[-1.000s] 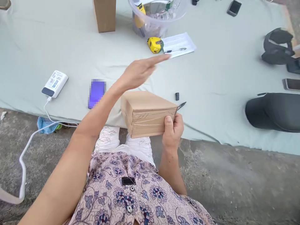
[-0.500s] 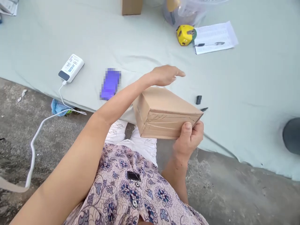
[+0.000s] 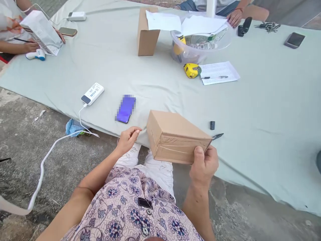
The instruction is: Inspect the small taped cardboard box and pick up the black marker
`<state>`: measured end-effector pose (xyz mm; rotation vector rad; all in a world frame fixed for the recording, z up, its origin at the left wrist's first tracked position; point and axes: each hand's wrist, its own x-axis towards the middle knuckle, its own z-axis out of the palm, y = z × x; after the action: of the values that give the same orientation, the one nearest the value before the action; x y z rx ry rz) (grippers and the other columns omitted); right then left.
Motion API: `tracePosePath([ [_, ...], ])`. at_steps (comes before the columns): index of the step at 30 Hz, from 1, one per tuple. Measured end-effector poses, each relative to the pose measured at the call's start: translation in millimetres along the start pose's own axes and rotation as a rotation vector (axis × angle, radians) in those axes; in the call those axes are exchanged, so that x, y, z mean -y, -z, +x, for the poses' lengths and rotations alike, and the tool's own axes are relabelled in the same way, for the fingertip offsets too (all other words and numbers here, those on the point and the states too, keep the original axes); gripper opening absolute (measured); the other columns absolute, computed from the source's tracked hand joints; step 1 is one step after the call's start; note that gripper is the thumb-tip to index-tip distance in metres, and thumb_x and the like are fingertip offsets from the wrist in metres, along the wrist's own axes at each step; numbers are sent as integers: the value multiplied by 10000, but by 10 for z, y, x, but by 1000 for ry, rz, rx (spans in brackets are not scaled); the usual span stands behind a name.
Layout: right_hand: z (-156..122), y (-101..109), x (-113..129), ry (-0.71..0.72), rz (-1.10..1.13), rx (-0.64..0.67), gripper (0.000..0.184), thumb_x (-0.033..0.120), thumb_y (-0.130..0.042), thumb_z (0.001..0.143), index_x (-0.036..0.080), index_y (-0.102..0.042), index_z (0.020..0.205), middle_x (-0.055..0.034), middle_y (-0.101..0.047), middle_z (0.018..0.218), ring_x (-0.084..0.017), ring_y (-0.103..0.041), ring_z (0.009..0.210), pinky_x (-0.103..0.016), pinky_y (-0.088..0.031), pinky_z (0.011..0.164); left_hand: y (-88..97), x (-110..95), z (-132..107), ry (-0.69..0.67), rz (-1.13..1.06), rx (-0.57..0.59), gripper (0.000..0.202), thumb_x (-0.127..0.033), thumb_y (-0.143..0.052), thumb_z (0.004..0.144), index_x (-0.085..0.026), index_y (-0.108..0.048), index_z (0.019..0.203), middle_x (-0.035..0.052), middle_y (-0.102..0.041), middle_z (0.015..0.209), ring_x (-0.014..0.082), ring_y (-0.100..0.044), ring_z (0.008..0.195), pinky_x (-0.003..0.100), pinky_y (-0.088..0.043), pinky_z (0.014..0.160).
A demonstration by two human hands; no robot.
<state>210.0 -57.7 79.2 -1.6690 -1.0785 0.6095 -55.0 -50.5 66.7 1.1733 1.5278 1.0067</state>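
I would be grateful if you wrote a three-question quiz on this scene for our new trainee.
1. Multiple choice: What does the person's right hand hold by one end?
A) a round clear plastic tub
B) a brown cardboard box
C) a white rectangular power bank

2. True or false: The person's left hand is apart from the box, not touching it.

3. Fill in the blank: The slim pen with a black end, next to the yellow tape measure, lies on white ____.

Key:
1. B
2. True
3. Paper
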Motion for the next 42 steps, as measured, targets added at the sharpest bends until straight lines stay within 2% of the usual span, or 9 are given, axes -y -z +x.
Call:
tracePosePath([
  [2,-5,-5,8,-8,2,5,492,616,-642,784,167,-650,988,-42,-638,901,-193,-560,823,-339,-447,766,-18,101,-162,34,-6,15,272,-456,-537,950,-270,-734,977,-40,-478,565,129,-442,540,273,-356,548],
  [5,-16,-3,25,-31,9,16,521,631,-638,773,163,-645,1002,-40,-638,907,-194,-564,834,-343,-449,779,-49,156,-283,38,-7,23,283,-465,-546,941,-263,-732,1008,-21,-566,627,147,-512,580,291,-417,570],
  [10,-21,26,42,-48,8,57,538,642,-644,763,165,-636,1013,-41,-638,930,-194,-569,851,-346,-455,793,-124,133,-301,-23,-5,24,408,-490,-545,932,-188,-681,1171,78,-700,953,191,-640,803,317,-531,668],
  [15,-42,63,31,-54,-2,79,586,660,-649,757,160,-636,1061,-53,-649,950,-203,-580,865,-358,-459,806,-214,68,-359,-147,-13,57,490,-570,-505,952,-198,-639,1243,126,-669,1169,219,-670,996,331,-577,765],
  [21,-101,92,66,-58,-7,106,579,641,-617,796,171,-626,1133,-84,-670,1067,-225,-606,962,-365,-475,846,-326,-39,-444,-261,-45,77,625,-634,-455,964,-221,-487,1432,168,-542,1379,270,-580,1217,391,-553,914],
  [26,-119,99,66,-47,1,111,584,638,-629,789,169,-627,1137,-94,-676,1090,-239,-609,986,-384,-479,870,-392,-83,-457,-303,-43,105,667,-662,-433,960,-227,-431,1465,170,-494,1425,294,-525,1283,424,-527,969],
  [31,-150,96,62,-35,4,107,550,634,-631,796,178,-635,1103,-78,-672,1056,-214,-596,937,-365,-480,839,-434,-114,-463,-330,26,83,712,-662,-510,927,-214,-407,1471,174,-485,1427,312,-492,1313,441,-519,995],
  [42,-162,110,83,4,10,47,534,613,-645,798,163,-615,1084,-55,-624,965,-195,-586,899,-350,-492,816,-517,-101,-433,-389,185,51,733,-564,-603,913,-224,-346,1509,171,-474,1455,316,-488,1351,485,-494,1075],
])
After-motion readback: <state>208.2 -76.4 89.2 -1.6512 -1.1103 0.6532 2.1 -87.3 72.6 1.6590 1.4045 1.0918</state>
